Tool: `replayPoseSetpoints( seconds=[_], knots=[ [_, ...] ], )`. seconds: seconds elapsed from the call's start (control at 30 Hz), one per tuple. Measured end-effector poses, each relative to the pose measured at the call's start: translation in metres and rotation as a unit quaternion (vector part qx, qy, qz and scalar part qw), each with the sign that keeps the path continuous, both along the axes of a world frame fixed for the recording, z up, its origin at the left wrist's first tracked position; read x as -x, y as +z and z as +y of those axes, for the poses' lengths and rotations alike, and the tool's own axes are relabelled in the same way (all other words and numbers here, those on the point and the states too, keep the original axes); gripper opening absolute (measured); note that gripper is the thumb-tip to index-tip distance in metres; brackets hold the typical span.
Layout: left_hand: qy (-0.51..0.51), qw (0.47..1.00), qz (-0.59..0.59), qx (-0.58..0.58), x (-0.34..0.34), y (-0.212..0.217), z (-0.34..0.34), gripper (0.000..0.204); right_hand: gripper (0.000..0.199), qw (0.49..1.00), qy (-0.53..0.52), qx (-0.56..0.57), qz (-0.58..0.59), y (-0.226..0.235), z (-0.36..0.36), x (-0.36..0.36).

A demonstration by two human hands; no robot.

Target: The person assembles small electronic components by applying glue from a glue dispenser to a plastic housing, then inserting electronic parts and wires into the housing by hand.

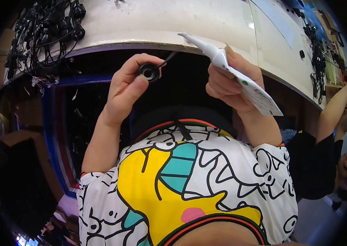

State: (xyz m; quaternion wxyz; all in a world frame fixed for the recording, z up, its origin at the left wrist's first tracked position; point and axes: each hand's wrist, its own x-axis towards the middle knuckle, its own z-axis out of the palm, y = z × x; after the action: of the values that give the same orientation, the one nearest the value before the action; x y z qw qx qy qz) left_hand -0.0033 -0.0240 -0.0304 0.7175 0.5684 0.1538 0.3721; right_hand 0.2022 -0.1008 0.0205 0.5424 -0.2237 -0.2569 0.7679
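Between the thumb and fingers of my left hand [125,88] is a small black round part [153,76] with a round hollow in its face. A thin dark cable [170,56] leads from it up toward the table edge. My right hand [237,84] is wrapped round a white squeeze tube [260,95] with a long tapering nozzle. The nozzle points up and left over the table edge, apart from the black part. The tube's flat end sticks out below my right hand, showing a green dot and small print.
A light-coloured worktable [140,24] curves across the top. Tangled black cables with round black ends [54,30] lie at its left, some hanging over the edge. More black cables [317,61] lie along the right side. At the right sits another person in a dark top [312,164], arm stretched forward.
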Motion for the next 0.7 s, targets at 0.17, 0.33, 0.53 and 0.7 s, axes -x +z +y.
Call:
replayPoseSetpoints(
  seconds=[0.17,0.33,0.53,0.7],
  knots=[
    [-0.015,0.997,0.013,-0.072,0.0,0.006,0.01,0.032,0.027,0.999,0.035,0.002,-0.013,0.014,-0.017,0.003],
    [-0.004,0.993,0.091,-0.072,-0.007,0.019,0.001,0.014,0.027,0.996,0.054,0.067,-0.034,0.02,-0.018,0.01],
    [-0.016,0.986,0.139,-0.087,-0.01,0.028,-0.001,0.011,0.03,0.989,0.068,0.127,-0.032,0.014,-0.015,0.018],
    [0.007,0.98,0.172,-0.097,-0.012,0.022,-0.001,0.012,0.032,0.988,0.072,0.132,-0.045,0.01,-0.011,0.023]
  ],
)
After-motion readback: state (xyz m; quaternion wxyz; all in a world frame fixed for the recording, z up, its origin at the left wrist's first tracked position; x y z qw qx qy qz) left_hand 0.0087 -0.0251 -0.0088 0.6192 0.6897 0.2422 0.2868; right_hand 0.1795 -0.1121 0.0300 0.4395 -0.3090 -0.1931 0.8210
